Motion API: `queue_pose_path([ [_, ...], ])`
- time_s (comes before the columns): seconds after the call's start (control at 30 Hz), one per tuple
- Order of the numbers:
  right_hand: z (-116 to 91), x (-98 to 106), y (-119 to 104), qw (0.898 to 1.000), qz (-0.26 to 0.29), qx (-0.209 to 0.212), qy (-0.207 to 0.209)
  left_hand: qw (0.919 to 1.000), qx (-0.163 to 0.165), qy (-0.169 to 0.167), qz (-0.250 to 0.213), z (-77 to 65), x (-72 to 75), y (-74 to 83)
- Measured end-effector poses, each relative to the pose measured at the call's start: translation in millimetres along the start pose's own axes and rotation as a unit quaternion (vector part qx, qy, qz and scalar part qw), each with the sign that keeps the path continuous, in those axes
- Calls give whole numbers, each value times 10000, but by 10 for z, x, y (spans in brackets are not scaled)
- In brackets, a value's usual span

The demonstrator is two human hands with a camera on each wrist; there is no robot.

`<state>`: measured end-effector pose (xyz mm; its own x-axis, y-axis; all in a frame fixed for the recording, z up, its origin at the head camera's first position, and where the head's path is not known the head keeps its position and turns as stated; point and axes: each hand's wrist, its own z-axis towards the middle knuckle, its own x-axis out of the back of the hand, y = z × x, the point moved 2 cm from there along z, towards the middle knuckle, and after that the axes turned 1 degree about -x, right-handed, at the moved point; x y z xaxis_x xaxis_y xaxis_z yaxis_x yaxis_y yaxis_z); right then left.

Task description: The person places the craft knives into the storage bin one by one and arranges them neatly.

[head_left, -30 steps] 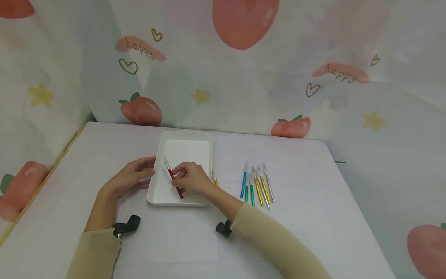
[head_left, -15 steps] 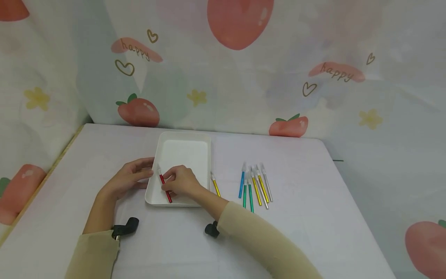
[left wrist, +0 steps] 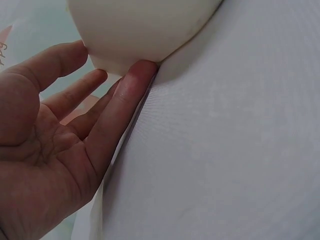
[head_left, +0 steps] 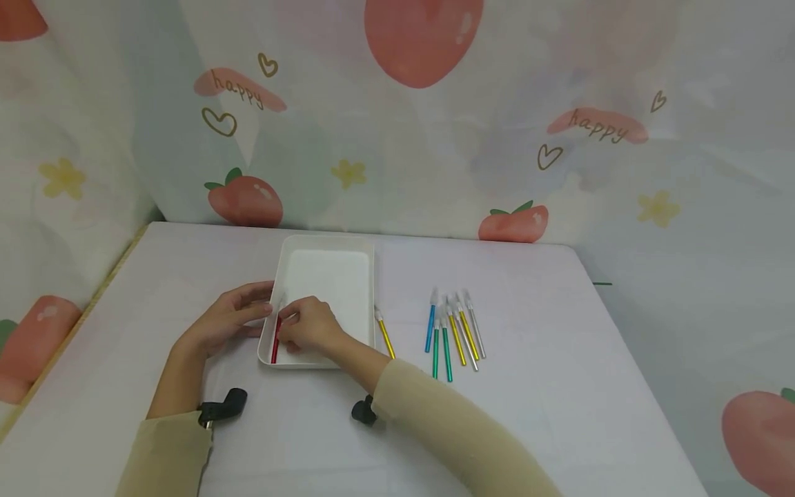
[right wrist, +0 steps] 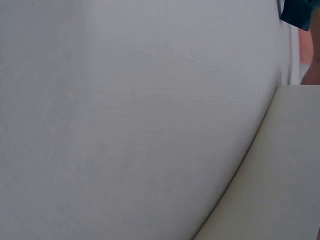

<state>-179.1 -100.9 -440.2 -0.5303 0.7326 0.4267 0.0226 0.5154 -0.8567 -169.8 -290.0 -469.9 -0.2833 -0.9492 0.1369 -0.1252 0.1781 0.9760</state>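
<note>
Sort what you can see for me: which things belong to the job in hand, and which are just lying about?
Belong to the job:
Red tool, pinched by the right hand
Tray, touched by the left hand

Lying about for now, though possibly for the same job:
Yellow tool, right of the tray
Tool bunch, farther right

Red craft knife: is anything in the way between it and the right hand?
Nothing visible: the right hand has its fingers on the red craft knife. Only the left hand is blocked, by the white tray's left wall.
</note>
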Motion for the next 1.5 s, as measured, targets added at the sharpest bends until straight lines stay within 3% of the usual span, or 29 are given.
queue_pose_path([
  [0.23,-14,34,46,9991,395,1,-166,10000,-6,-8,37,-6,-11,15],
  [0.4,-91,171,68,9915,1195,89,-506,10000,-24,11,72,-4,-14,14],
  [0.6,-284,554,97,9806,1801,318,-706,9999,11,23,162,0,-6,15],
  [0.83,-506,1028,319,9772,1966,448,-673,9999,-42,-21,135,-4,6,21],
  [1.03,-676,1322,535,9945,905,431,317,9998,182,-74,-11,-29,-15,-10],
  [1.17,-710,1415,601,9966,-27,244,790,9999,112,-71,45,-38,3,-20],
  [1.3,-682,1419,648,9925,-838,50,888,9999,92,-29,32,-28,14,-32],
  [1.5,-670,1310,726,9827,-1711,-251,662,9999,137,-67,-15,-12,-23,-36],
])
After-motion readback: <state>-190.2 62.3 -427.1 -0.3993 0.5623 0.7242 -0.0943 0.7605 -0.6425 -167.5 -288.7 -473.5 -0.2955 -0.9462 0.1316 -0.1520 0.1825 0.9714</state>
